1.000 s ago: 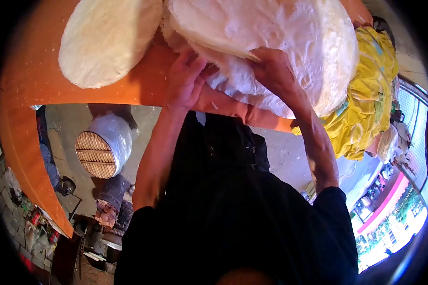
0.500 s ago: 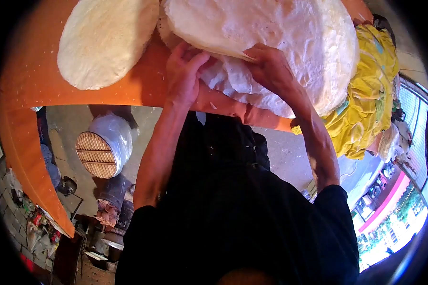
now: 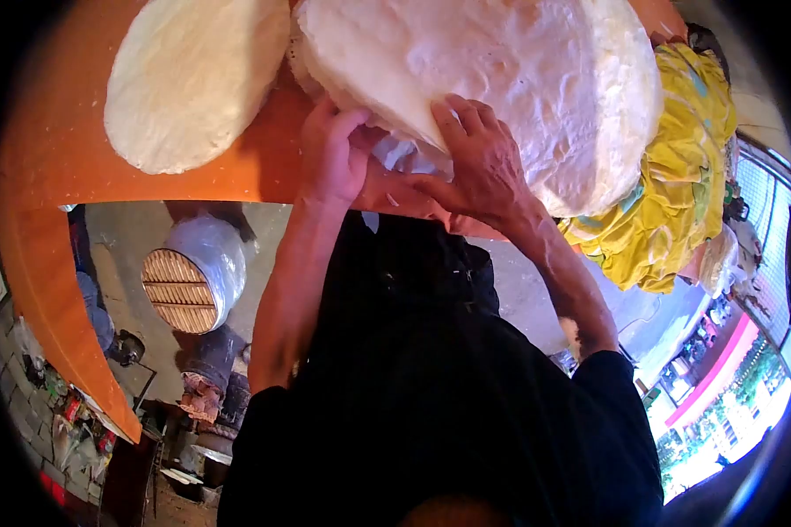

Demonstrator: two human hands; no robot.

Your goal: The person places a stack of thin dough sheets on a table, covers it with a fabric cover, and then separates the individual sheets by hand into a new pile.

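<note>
Head camera view is showing both hands working at the near edge of a broad stack of thin, pale, rounded sheets [image 3: 510, 53], which is lying on an orange surface [image 3: 53, 167] and spreading out ahead of the hands and over to their right. The left hand [image 3: 336, 158] is reaching up to the left part of that edge, its thumb standing apart from its fingers; the fingertips are partly disappearing at the rim, so whether they are pinching a sheet I cannot tell. The right hand [image 3: 483, 162] is spreading open just beside it, the fingertips resting on top of the stack close to the edge and the thumb pointing off toward the left hand, away from the fingers. Between the hands, crumpled whitish layers [image 3: 404, 155] are showing under the upper edge

Ahead and to the left of the left hand, a single pale oval sheet [image 3: 193, 83] is lying flat on the surface, well apart from the hands, with a strip of shadow falling along its right side. To the right of the right hand, beyond the stack, a wrinkled yellow cloth [image 3: 677, 167] with leafy patches is bunching up against the sheets. Down and left of the left hand, below the surface, a round slatted piece [image 3: 180, 290] is facing the camera, with clear plastic [image 3: 224, 259] wrapping around behind it
</note>
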